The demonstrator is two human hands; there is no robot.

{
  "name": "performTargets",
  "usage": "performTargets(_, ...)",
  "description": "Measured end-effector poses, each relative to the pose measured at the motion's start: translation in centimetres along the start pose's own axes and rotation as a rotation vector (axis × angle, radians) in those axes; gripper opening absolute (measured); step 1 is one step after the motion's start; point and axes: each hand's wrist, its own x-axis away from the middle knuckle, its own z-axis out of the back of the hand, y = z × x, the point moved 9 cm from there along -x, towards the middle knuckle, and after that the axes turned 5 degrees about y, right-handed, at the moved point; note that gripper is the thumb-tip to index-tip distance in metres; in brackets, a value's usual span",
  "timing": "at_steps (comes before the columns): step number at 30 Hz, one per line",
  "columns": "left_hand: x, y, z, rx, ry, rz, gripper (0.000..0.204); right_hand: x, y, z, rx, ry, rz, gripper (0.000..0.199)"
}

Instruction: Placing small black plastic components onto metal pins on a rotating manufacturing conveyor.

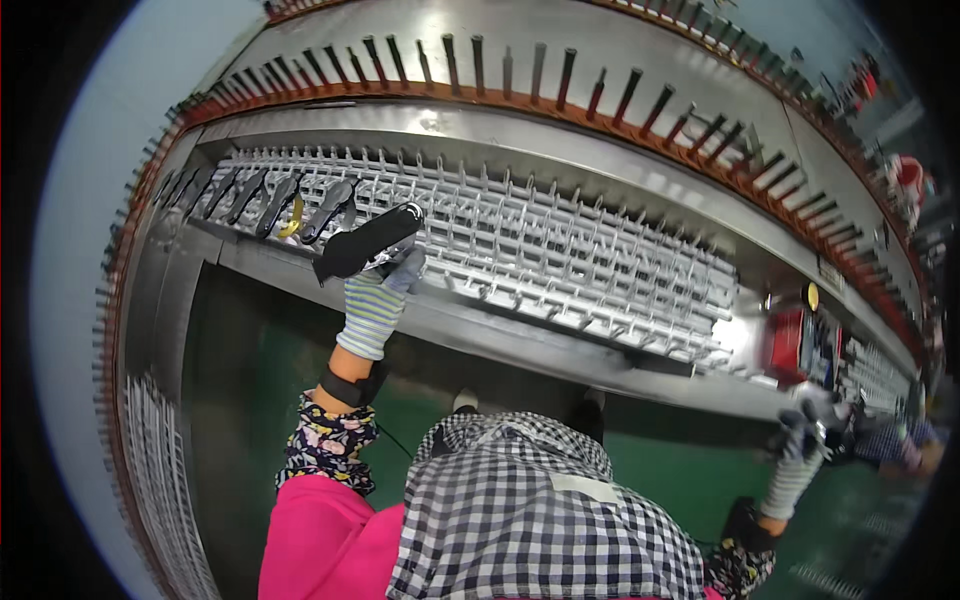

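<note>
Head view: pinching a black sole-shaped piece (370, 240) with left fingers (408, 272); cannot tell for right fingers (795, 422); could drop it onto the metal rack (560, 250) through off-centre grip.

A green floor (660, 450) lies beneath the metal bench (470, 330); pale wall (75, 230) leftward.

Black, elongated sole-shaped piece (365, 243), glossy at its far end, held aslant in the left hand (386, 283) above the metal rack's (570, 255) left part; far end points rightward.
</note>
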Motion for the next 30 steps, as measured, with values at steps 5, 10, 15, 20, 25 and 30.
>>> performTargets(5, 0.4, -3.6, 0.7, -0.026, -0.172, 0.162, 0.029, 8.5, -1.6, -18.2, -0.204, -0.110, -0.314, 0.022)
performTargets(10, 1.0, -5.3, 0.5, -0.382, -0.304, -0.117, 0.031, 11.8, -4.6, -30.5, -0.123, -0.407, 0.035, 0.031)
performTargets(15, 1.4, 0.1, -2.5, 0.298, -0.546, 0.111, 0.030, 10.0, -7.0, -37.8, -0.570, -0.403, -0.157, 0.040)
performTargets(20, 0.1, -1.8, -2.4, 0.200, -0.497, -0.031, 0.023, 9.3, -7.0, -42.1, -0.622, -0.488, -0.221, 0.028)
performTargets(25, -1.7, -3.3, -4.4, -0.334, -0.670, -0.200, 0.029, 9.1, -2.7, -45.1, -0.427, -0.642, -0.260, 0.018)
performTargets(30, -1.8, -8.7, -4.0, -0.563, -0.615, -0.398, 0.011, 8.8, -2.9, -46.5, 0.078, -0.588, 0.381, 0.028)
